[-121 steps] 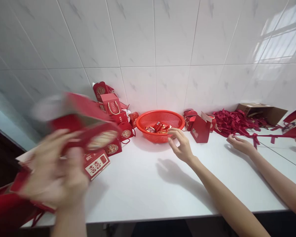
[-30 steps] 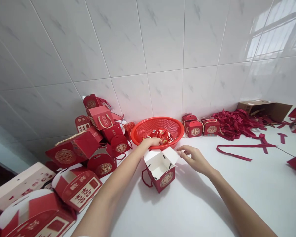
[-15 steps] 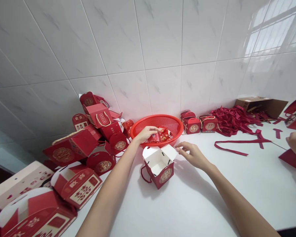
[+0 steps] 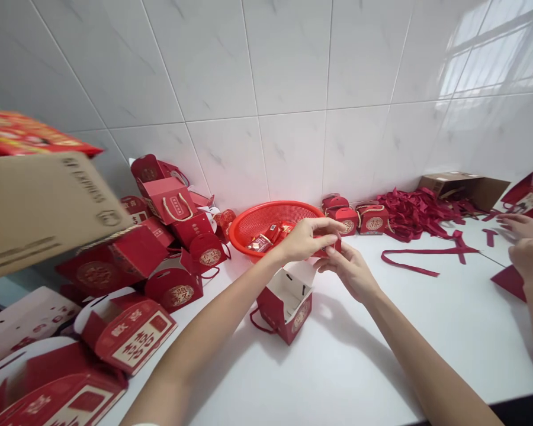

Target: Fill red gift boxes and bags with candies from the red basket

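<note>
Behind the open box (image 4: 279, 312) is a basket (image 4: 266, 216) of packets (image 4: 273, 234); left hand (image 4: 310, 238) and right hand (image 4: 350, 271) pinch another packet (image 4: 337, 242).

left forearm (image 4: 213, 331): bare, slender | sleeve edge (image 4: 143, 424): white | right forearm (image 4: 408, 343): bare | fingers (image 4: 324, 223): slim

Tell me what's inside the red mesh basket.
Several small packets, mostly red, lie in the basket. The left hand hides its front right part; anything behind that hand or beneath the top packets cannot be seen.
</note>
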Available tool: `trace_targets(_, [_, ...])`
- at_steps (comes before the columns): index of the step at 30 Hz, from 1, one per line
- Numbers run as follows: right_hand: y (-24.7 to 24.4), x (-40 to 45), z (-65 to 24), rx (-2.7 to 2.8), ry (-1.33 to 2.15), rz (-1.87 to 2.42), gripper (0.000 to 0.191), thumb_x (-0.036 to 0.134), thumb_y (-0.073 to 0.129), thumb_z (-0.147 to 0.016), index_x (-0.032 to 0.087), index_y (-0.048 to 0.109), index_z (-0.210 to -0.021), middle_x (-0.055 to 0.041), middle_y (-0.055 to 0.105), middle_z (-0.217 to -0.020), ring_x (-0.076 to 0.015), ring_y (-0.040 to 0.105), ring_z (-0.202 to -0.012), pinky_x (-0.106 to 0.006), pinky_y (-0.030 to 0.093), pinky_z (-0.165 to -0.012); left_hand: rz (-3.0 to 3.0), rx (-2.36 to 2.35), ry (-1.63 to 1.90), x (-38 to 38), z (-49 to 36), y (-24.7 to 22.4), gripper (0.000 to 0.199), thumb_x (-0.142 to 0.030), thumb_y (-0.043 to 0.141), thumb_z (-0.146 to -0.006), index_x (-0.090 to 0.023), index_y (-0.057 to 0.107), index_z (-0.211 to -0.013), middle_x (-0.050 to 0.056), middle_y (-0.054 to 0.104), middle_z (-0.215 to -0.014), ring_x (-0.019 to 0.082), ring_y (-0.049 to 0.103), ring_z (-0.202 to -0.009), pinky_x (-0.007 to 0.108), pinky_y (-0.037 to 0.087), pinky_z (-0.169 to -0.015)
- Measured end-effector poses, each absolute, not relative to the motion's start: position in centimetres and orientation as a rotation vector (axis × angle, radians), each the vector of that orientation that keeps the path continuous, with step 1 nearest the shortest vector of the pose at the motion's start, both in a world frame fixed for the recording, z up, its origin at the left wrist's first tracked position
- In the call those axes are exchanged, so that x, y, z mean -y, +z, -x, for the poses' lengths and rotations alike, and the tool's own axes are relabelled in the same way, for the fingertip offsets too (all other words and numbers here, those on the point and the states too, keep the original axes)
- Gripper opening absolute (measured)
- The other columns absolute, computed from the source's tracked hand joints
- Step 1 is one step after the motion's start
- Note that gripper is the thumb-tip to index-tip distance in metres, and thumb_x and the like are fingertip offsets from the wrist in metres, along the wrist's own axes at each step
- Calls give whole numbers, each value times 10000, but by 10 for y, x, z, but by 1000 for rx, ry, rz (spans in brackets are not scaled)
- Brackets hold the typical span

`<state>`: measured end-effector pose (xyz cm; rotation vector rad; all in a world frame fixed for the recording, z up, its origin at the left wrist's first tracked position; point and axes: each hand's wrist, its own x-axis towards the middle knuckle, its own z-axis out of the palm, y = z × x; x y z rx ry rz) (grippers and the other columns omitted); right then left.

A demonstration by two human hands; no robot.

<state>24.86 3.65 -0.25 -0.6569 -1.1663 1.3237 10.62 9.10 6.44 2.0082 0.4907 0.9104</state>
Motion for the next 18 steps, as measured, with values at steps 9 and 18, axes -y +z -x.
trace_targets(9, [1, -43, -256, 849, 1254, 684, 359, 484, 853, -637, 180, 663, -653, -22, 671, -602, -132, 558, -510, -279, 461, -516, -2224, -1339, 156, -165, -40, 36, 405, -340, 674, -740, -220, 743, -1121, 65, 725, -1214, 251, 668, -1057, 280, 502, -869])
trace_targets(18, [-1, -43, -255, 869, 1258, 729, 378, 487, 868, -599, 175, 659, -645, -21, 663, -600, -128, 543, -504, -279, 444, -517, -2137, -1366, -244, -166, -38, 27, 212, -184, 658, -553, -190, 773, -730, 28, 733, -709, 206, 629, -612, 266, 431, -575])
